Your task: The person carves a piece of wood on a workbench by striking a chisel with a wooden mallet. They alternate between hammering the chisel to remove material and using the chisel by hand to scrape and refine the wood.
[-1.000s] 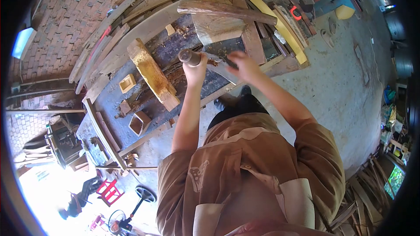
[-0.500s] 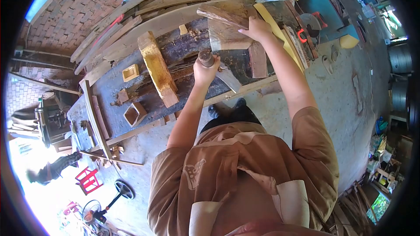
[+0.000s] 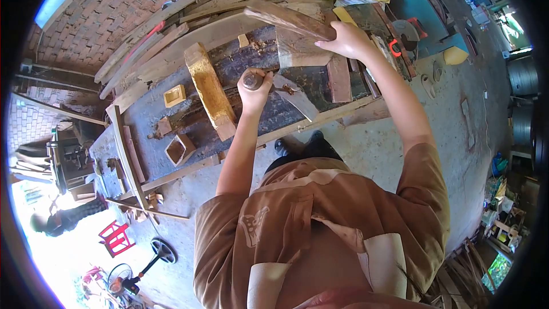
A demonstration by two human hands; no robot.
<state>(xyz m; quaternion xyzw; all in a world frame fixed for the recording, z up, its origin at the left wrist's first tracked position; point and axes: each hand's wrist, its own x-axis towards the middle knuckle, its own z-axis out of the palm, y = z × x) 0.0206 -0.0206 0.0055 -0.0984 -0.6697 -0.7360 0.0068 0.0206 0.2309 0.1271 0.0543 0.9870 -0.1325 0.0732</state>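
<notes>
Standing at the long bench [image 3: 143,119], you have both arms stretched out over its dark top, with curved boards [image 3: 189,28] stacked along its far edge. A thick yellowish timber [image 3: 209,88] lies across the bench just to the left of your left hand [image 3: 254,94]. Your right hand [image 3: 347,40] is closed around the right-hand end of a dark wooden slat [image 3: 286,18]. The slat slants up off the bench and over a pale squared block [image 3: 297,51]; whether it touches the block I cannot tell. Your left hand is wrapped tight round the wooden handle of an edged tool [image 3: 293,94], whose grey blade points right, low over the bench and just short of the block. So the slat lies beyond and to the right of the tool hand. The two hands are near each other but apart, with the block between them.

To my eye, one hand is steadying the slat while the other readies the blade. Grip the slat well away from where the edge would land, brace it against something solid so it cannot roll, and hold your right wrist clear of the blade's line. A shorter hold on the handle would give surer placement. A small yellow box [image 3: 173,96] and a small open box [image 3: 178,150] rest further left on the bench.
</notes>
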